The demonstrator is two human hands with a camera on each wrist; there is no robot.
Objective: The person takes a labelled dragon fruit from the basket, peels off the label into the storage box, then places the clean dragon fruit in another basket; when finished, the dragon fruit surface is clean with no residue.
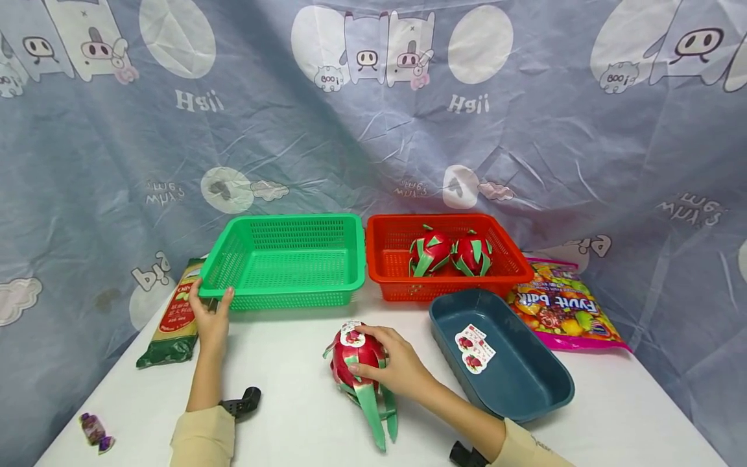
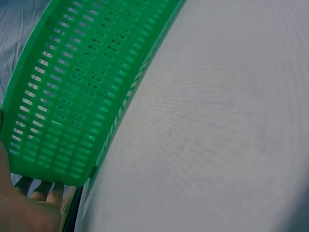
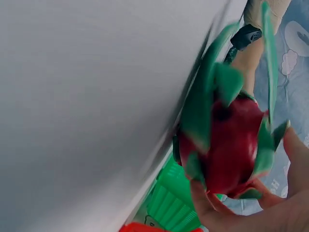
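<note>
My left hand [image 1: 213, 321] grips the near left corner of an empty green plastic basket [image 1: 309, 299]. In the left wrist view its fingers [image 2: 54, 195] curl in under the basket's slotted wall. In front of the baskets, my right hand [image 1: 397, 360] holds a red dragon fruit [image 1: 363, 355] with long green leaf tips. A white label [image 1: 353, 334] with a fruit picture sits on top of this fruit, beside my fingers. The right wrist view shows the fruit [image 3: 234, 145] between thumb and fingers, close to the white table, its leaves pointing away from the palm.
Two dragon fruits [image 1: 432, 251] lie in a red basket [image 1: 397, 288] beside the green one. Fruit labels [image 1: 474, 347] lie inside a dark blue tub [image 1: 533, 363] at right. A pink fruit-candy bag [image 1: 566, 308], a green-and-gold packet [image 1: 175, 321] and a purple wrapped candy [image 1: 93, 429] lie around the sides.
</note>
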